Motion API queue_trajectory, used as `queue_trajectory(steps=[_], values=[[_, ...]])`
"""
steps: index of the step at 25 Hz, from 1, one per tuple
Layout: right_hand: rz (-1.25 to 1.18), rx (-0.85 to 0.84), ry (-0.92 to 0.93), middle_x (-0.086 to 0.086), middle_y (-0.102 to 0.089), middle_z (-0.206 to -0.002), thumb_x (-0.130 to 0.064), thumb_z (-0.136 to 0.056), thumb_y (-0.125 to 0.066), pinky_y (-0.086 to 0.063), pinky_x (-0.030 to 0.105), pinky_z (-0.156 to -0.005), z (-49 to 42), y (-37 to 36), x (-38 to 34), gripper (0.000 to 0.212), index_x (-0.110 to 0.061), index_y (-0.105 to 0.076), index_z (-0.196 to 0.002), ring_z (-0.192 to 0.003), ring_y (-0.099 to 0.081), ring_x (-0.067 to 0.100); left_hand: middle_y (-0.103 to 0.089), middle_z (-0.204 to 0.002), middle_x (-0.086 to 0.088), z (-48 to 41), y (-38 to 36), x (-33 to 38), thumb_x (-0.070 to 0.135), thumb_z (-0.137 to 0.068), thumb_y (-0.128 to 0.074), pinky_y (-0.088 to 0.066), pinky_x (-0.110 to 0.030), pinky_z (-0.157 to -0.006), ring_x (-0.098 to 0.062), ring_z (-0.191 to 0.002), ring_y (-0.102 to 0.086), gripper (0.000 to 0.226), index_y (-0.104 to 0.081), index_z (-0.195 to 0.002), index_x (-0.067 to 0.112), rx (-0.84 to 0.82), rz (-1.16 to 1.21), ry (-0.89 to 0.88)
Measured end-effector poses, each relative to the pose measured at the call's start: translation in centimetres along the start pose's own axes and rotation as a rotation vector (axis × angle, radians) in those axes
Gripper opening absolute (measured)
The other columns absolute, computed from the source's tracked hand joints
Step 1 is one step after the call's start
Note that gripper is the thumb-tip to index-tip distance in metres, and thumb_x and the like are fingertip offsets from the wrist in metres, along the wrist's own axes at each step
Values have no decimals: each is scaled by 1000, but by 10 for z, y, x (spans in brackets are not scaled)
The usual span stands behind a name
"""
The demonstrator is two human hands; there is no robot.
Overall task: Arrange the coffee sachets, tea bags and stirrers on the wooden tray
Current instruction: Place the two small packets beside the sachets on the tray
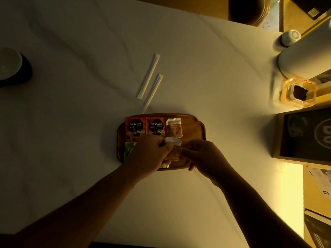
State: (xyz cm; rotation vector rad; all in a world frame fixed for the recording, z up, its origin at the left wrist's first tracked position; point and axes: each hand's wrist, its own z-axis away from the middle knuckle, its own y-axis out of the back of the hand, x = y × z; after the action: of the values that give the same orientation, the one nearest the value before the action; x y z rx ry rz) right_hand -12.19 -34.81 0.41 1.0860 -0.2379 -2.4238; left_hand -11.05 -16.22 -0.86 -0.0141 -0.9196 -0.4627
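Wooden tray (193, 126), dark brown, rounded corners, on the white table near centre. Far row, left to right: two red Nescafé sachets (135, 128) (156, 127) side by side, flat, labels up; then an amber tea bag (174, 128) with a pale top edge, just beside them. Near row: green sachet (129, 149) at the left, partly hidden; second amber tea bag (173, 151) right of it. Two paper-wrapped stirrers (148, 76) (152, 93) lie off the tray on the table beyond, slanted, roughly parallel
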Motion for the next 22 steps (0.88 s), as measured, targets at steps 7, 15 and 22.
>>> queue_trajectory(steps=[7,15,22], values=[[129,-1,-8,-10,-70,-55,-42,-92,-69,-49,12,-44,-5,-4,12,17,-34,-67,-77,-45,-64,1,-67,-68,5,-4,-19,-12,47,-95,-57,-57,-29,-53,-9,-59,-69,30,-63,-77,24,145,-378,-37],[409,81,54,-27,-57,-73,-35,-92,-69,-40,7,-52,-16,-12,19,10,-28,-77,-93,-62,-59,-9,-66,-74,4,-12,-21,-19,59,-88,-58,-39,-20,-52,-10,-64,-57,37,-65,-83,24,299,-829,-208],[515,105,72,-22,-58,-73,-37,-91,-67,-41,10,-57,-14,-19,17,11,-31,-76,-93,-67,-57,-5,-60,-71,3,-12,-14,-19,64,-88,-52,-37,-23,-56,-11,-61,-53,46,-64,-83,21,290,-932,-276]])
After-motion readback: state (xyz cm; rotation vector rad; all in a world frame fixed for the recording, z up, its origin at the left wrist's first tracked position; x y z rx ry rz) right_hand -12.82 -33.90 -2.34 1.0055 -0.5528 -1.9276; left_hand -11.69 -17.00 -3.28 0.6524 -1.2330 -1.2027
